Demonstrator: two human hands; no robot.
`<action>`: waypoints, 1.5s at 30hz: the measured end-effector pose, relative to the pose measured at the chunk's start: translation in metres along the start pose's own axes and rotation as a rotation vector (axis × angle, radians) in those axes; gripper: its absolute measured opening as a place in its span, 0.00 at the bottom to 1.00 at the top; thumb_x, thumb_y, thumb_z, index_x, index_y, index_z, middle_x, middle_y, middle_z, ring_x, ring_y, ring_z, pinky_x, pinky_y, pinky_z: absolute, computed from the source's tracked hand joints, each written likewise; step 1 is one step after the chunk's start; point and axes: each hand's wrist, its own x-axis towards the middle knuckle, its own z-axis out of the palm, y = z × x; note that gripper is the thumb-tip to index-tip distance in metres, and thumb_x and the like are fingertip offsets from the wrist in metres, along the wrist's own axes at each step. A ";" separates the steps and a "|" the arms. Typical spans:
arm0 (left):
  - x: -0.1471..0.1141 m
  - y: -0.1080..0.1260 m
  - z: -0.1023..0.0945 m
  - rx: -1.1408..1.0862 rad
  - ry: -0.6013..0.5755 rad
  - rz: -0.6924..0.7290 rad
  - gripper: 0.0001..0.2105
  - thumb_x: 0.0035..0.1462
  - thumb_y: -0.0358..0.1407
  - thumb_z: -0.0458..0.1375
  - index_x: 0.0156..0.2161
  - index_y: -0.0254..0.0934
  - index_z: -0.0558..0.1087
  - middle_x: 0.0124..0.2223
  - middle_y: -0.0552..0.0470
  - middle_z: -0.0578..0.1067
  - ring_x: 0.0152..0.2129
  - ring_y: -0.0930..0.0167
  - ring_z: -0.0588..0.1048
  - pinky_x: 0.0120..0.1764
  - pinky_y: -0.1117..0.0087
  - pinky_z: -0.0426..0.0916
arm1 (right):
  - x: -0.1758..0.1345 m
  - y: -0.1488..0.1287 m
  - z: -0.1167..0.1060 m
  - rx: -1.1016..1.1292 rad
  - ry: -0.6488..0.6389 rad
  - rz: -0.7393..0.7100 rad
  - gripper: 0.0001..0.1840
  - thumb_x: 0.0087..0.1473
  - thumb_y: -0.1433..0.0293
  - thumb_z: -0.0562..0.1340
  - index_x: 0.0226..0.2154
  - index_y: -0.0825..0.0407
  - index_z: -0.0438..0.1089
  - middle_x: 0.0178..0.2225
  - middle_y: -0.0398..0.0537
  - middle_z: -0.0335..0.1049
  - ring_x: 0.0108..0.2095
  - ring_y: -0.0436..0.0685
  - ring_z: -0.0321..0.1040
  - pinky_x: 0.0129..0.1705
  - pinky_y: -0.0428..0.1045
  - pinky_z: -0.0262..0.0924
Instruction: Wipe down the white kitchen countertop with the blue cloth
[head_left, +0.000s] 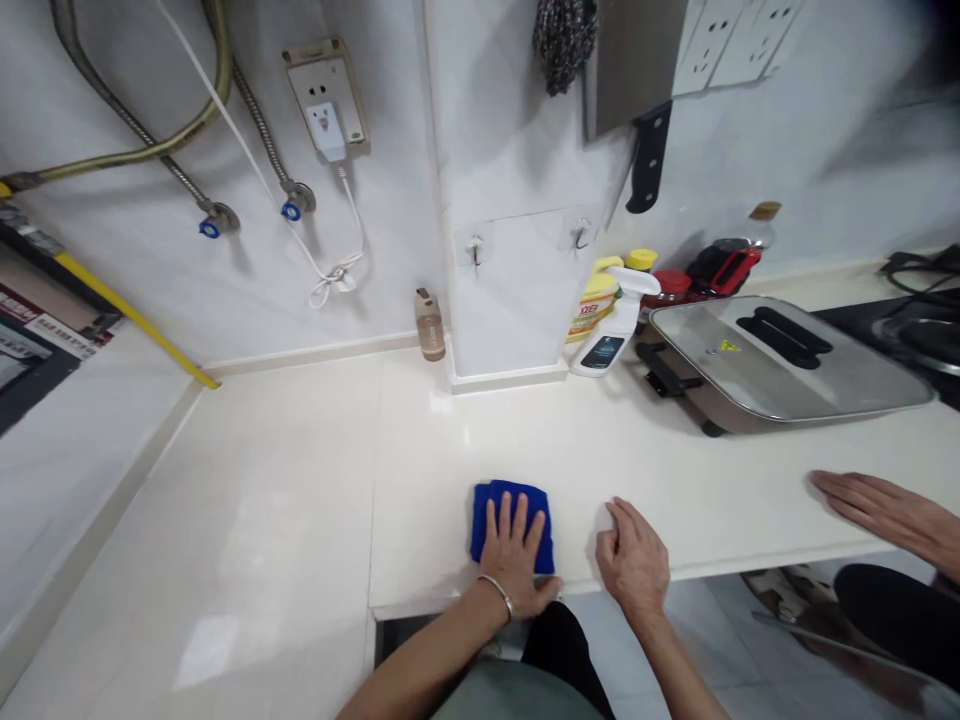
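Note:
My left hand [512,560] lies flat on a folded blue cloth [541,506], its fingers spread, close to the front edge of the white countertop [442,440]. A thin bracelet circles that wrist. To the right, my right hand [636,565] rests at the counter's edge. Its fingers are curled in, and no object shows in them. Bare counter surface separates the right hand from the cloth.
Another person's hand [889,510] rests on the counter at the right. Behind stand a lidded electric pan [772,370], a white spray bottle [611,330] and a small brown bottle [430,325]. A cleaver [649,160] hangs on the wall. A yellow pipe [142,320] runs at left.

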 end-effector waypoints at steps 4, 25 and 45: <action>-0.005 0.014 -0.002 -0.036 -0.011 0.064 0.40 0.60 0.56 0.45 0.69 0.39 0.35 0.71 0.41 0.30 0.67 0.49 0.31 0.64 0.37 0.36 | -0.001 0.012 0.003 0.016 -0.011 -0.053 0.23 0.54 0.69 0.53 0.53 0.54 0.65 0.55 0.55 0.67 0.54 0.62 0.64 0.54 0.58 0.59; -0.233 -0.150 -0.034 0.354 0.233 -0.646 0.32 0.59 0.47 0.51 0.67 0.43 0.51 0.70 0.46 0.50 0.67 0.55 0.45 0.65 0.46 0.49 | -0.002 -0.002 -0.012 0.060 -0.042 -0.007 0.23 0.53 0.68 0.53 0.51 0.55 0.68 0.56 0.56 0.66 0.52 0.69 0.67 0.51 0.63 0.63; -0.229 -0.193 -0.045 0.455 0.357 -1.191 0.34 0.62 0.47 0.45 0.67 0.29 0.50 0.70 0.35 0.48 0.67 0.48 0.42 0.64 0.42 0.43 | -0.002 -0.006 -0.011 0.031 -0.075 0.019 0.29 0.48 0.67 0.53 0.54 0.55 0.64 0.54 0.60 0.66 0.51 0.71 0.64 0.49 0.64 0.58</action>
